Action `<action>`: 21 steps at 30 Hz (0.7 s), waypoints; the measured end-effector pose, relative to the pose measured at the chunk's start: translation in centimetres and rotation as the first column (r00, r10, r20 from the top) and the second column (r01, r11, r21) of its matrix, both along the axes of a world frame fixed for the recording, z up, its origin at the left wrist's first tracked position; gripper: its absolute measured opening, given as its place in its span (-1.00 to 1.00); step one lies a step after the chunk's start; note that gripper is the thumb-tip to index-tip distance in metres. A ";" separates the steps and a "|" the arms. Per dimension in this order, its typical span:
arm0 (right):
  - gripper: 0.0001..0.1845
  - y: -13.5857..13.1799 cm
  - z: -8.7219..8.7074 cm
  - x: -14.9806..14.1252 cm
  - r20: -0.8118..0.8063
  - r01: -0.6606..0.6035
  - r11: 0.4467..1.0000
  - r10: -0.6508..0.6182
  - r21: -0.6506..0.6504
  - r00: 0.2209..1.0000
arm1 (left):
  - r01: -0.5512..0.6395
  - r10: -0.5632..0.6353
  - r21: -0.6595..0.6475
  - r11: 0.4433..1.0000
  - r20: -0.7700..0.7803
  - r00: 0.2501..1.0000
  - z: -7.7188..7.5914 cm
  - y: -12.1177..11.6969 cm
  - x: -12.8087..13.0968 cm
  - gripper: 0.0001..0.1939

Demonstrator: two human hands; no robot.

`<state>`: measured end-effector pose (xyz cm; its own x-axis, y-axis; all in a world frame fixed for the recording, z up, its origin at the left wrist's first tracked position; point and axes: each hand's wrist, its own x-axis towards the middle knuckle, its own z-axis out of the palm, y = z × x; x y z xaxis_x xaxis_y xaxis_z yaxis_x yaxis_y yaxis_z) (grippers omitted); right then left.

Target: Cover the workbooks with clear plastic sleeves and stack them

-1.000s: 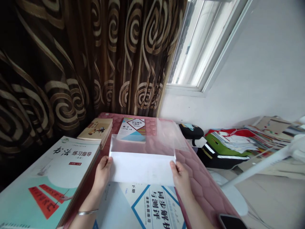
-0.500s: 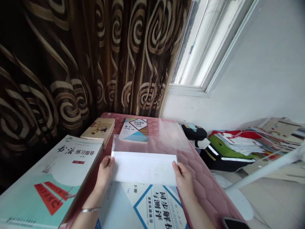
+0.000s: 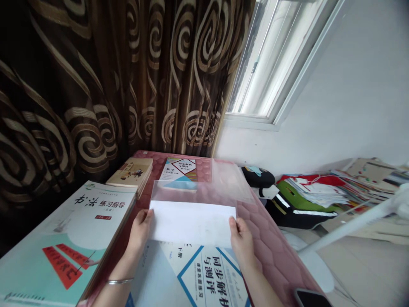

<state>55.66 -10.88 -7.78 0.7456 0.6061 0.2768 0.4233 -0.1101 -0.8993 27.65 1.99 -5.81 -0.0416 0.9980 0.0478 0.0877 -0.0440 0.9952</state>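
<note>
A clear plastic sheet (image 3: 204, 192) with a white paper-like band (image 3: 191, 219) across it is stretched between my two hands. My left hand (image 3: 141, 226) pinches its left edge, thumb on top, and wears a silver bangle at the wrist. At the right edge my right hand (image 3: 240, 234) pinches it the same way. Below the band lies a large blue and white workbook (image 3: 191, 277), its upper part covered by the band. Through the sheet's far part I see the lower end of a smaller workbook (image 3: 177, 170).
Everything rests on a pink quilted table cover (image 3: 271, 243). On the left are a calligraphy book stack (image 3: 105, 230) and small tan booklets (image 3: 131, 172). Another clear sheet (image 3: 228, 177) lies at the back. A phone (image 3: 311, 298) sits near right; a white lamp-like stand (image 3: 348, 226) is beyond.
My view has shifted slightly. Both hands keep their hold on the sheet, and the white band sits marginally farther up the picture.
</note>
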 end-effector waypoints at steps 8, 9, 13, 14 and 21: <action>-0.45 -0.2 0.3 -0.1 0.005 0.008 1.000 -0.008 -0.006 1.000 | 0.011 -0.009 0.040 0.999 -0.055 0.998 -0.5 -0.1 0.1 -0.49; -0.44 -0.2 0.2 0.0 0.001 0.007 1.000 -0.007 -0.010 1.000 | 0.010 -0.007 0.041 0.999 -0.060 0.998 -0.4 -0.2 0.1 -0.48; -0.44 0.0 0.2 0.0 0.005 0.020 1.000 -0.020 0.004 1.000 | 0.001 0.003 0.048 0.999 -0.067 0.998 -0.1 -0.5 0.3 -0.45; -0.44 0.0 0.2 0.0 0.007 0.023 1.000 -0.023 0.010 1.000 | -0.004 0.007 0.049 0.999 -0.069 0.998 -0.1 -0.6 0.3 -0.45; -0.52 -0.3 0.9 -0.5 -0.151 -0.064 0.992 0.080 0.107 0.985 | -0.022 0.026 0.042 0.999 -0.081 0.996 0.2 -0.9 0.5 -0.44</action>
